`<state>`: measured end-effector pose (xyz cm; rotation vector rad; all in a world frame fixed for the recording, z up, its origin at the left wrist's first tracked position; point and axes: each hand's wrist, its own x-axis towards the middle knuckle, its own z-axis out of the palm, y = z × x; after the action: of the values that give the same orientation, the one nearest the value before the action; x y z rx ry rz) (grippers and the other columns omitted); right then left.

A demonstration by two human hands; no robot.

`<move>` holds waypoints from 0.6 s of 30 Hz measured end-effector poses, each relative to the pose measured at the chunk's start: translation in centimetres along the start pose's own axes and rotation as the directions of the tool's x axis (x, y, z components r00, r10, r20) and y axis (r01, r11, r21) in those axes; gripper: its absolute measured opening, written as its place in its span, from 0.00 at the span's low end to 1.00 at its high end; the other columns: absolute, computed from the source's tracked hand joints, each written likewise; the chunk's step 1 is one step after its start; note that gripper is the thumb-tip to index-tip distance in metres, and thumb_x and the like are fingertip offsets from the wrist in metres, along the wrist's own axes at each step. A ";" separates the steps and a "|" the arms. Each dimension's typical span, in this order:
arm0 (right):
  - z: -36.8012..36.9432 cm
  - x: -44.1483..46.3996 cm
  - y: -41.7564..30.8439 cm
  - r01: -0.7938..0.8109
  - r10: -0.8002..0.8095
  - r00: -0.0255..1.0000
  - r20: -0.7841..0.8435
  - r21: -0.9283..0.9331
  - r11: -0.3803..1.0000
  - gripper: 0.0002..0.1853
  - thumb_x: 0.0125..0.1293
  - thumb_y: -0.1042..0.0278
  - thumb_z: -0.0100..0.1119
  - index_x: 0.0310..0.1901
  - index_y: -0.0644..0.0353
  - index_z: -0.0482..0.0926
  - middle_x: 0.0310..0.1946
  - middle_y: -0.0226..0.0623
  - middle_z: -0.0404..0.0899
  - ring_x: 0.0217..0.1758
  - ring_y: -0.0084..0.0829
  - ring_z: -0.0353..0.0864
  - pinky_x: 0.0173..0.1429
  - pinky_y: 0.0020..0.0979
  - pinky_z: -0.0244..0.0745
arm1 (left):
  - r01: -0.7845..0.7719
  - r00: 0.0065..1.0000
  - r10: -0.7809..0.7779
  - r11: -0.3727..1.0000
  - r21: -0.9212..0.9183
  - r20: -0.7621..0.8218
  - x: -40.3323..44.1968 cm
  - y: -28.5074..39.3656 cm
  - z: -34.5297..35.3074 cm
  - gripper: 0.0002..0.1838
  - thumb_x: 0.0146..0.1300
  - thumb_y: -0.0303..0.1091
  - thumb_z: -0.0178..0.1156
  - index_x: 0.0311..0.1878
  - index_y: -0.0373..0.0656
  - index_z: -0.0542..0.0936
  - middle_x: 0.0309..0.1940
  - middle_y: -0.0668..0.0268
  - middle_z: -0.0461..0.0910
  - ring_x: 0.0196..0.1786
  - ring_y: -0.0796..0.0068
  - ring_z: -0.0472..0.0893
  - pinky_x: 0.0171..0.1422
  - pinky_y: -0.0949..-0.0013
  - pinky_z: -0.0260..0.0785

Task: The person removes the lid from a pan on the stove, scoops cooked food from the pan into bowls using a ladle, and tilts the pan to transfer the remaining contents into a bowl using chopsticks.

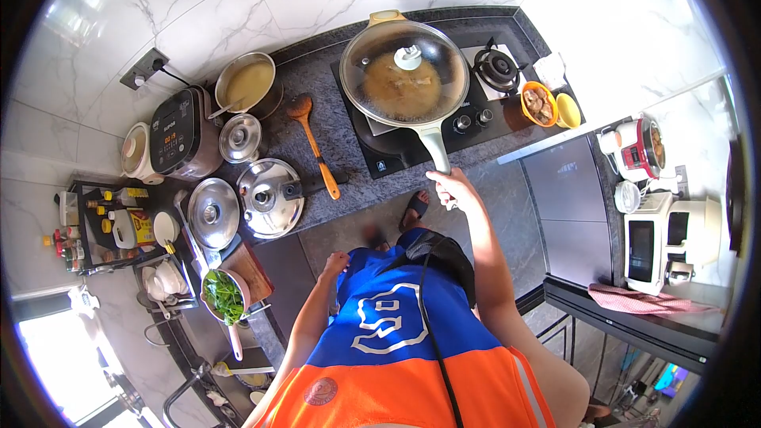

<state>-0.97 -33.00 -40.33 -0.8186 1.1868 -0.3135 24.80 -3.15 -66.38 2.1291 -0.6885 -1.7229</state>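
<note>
My right hand (453, 189) is closed around the end of the pale handle of a frying pan (432, 145). The pan sits on the cooktop (380, 150) under a glass lid (372, 59) with a white knob. Through the glass, brownish liquid with some pieces of food shows. My left hand (336, 261) hangs beside my blue shorts with its fingers curled in, and nothing shows in it. Nearest to it on the counter is a wooden spatula (311, 143), well apart from the hand.
A second burner (498, 71) and an orange bowl of meat pieces (540, 105) are at the right. Leftward are a pot of pale liquid (247, 83), a rice cooker (178, 135), metal lids (271, 198) and a pan of leafy greens (223, 295). A microwave (646, 246) stands far right.
</note>
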 end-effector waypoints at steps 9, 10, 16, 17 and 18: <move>-0.1 -0.2 -0.2 0.010 -0.010 1.000 0.012 0.004 1.000 0.12 0.61 0.65 0.61 0.26 0.55 0.67 0.13 0.20 0.63 0.11 0.13 0.61 0.13 0.21 0.56 | 0.021 1.000 -0.022 0.999 -0.026 -0.008 -0.3 0.2 0.3 0.10 0.57 0.38 0.56 0.34 0.42 0.80 0.25 0.64 0.81 0.21 0.76 0.79 0.21 0.71 0.69; -0.1 -0.1 -0.1 0.014 -0.014 1.000 0.017 0.008 1.000 0.12 0.61 0.65 0.61 0.26 0.55 0.67 0.13 0.20 0.63 0.11 0.13 0.61 0.13 0.21 0.56 | 0.021 1.000 -0.021 0.999 -0.030 -0.012 -0.4 0.3 0.3 0.10 0.57 0.38 0.56 0.34 0.42 0.80 0.25 0.64 0.81 0.21 0.76 0.79 0.21 0.71 0.69; 0.0 -0.2 -0.3 0.007 -0.007 1.000 0.003 -0.005 1.000 0.12 0.61 0.65 0.61 0.26 0.55 0.67 0.13 0.20 0.63 0.11 0.13 0.61 0.13 0.21 0.56 | 0.017 1.000 -0.017 1.000 -0.007 -0.015 -0.6 0.4 0.3 0.10 0.57 0.38 0.55 0.34 0.43 0.81 0.25 0.64 0.81 0.21 0.75 0.79 0.21 0.71 0.70; -0.1 -0.1 -0.2 0.007 -0.007 1.000 0.003 -0.005 1.000 0.12 0.61 0.65 0.61 0.26 0.55 0.67 0.13 0.20 0.63 0.11 0.13 0.61 0.13 0.21 0.56 | 0.017 1.000 -0.017 1.000 -0.006 -0.015 -0.5 0.5 0.3 0.10 0.57 0.38 0.55 0.34 0.43 0.81 0.25 0.64 0.81 0.21 0.75 0.79 0.21 0.71 0.70; -0.1 -0.1 -0.2 0.010 -0.010 1.000 0.007 0.000 1.000 0.12 0.61 0.65 0.61 0.26 0.55 0.67 0.13 0.20 0.63 0.11 0.13 0.61 0.13 0.21 0.57 | 0.016 1.000 -0.016 1.000 0.004 -0.014 -0.5 0.4 0.3 0.10 0.57 0.38 0.55 0.34 0.42 0.80 0.25 0.64 0.81 0.21 0.75 0.79 0.21 0.71 0.70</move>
<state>-1.08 -33.08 -40.16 -0.8253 1.1759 -0.3189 24.33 -3.24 -65.80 2.1532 -0.6731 -1.7148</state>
